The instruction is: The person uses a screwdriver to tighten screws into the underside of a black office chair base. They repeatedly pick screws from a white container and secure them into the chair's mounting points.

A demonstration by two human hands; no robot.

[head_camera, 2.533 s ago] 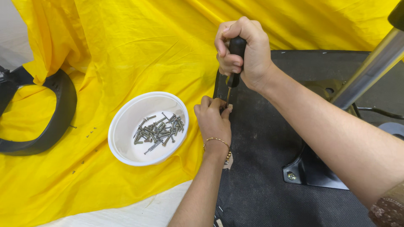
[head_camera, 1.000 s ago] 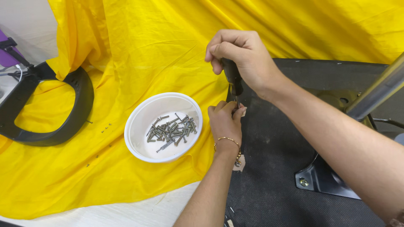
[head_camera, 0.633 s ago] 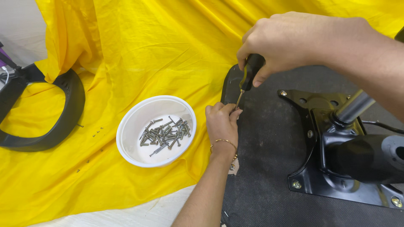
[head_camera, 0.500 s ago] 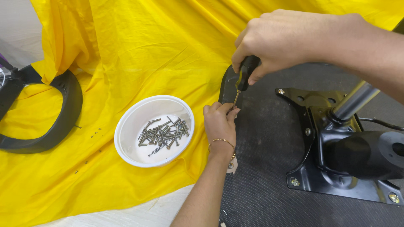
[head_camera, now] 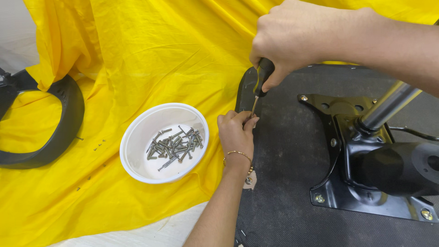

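Gripping a black-handled screwdriver point(head_camera: 260, 82) — thin shaft upright — right hand point(head_camera: 288, 39).

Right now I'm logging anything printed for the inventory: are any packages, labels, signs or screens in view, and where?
No packages, signs or screens show.
Small pale tag or sticker: on the black seat base, at its edge just below the left hand; roughly rounded, beige; too small to tell more.
White bowl: on the yellow cloth, round, unlabelled.

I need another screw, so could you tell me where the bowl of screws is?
In the head view, the white bowl sits left of centre on the yellow cloth, just left of the left hand.
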